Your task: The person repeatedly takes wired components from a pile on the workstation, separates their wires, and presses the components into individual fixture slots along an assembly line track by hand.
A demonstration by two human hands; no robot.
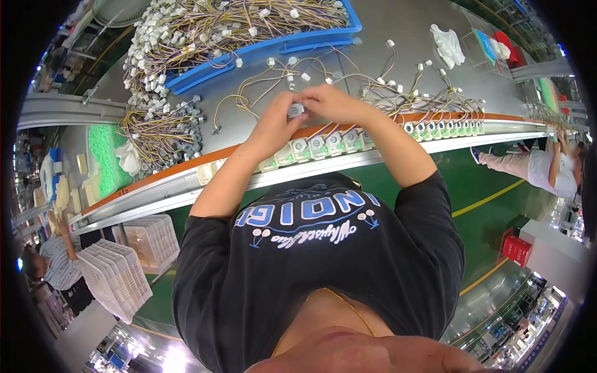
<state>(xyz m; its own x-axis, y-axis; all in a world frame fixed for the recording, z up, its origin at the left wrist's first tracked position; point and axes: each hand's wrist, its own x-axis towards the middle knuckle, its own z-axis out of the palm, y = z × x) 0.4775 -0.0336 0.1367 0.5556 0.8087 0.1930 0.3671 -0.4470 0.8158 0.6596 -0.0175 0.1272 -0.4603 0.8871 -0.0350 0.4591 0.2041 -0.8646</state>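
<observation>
My left hand (280,121) is closed round a small grey round part (296,110) that looks like a little motor, its face turned up between thumb and fingers. My right hand (328,102) meets it from the right, with bent fingertips pinched at the part's upper right edge; what else those fingertips hold is hidden. Just beyond both hands, thin yellow and dark wires (241,93) with white plugs lie loose on the metal table. Below the hands, along the near edge, stands a row of pale housings (317,147) with round grey parts in them.
A blue tray (255,57) heaped with wired plugs stands at the back. Left of the hands lies a pile of grey motors with wires (163,133), then green foam (107,155). A white glove (448,46) lies far right. Other people work at both sides.
</observation>
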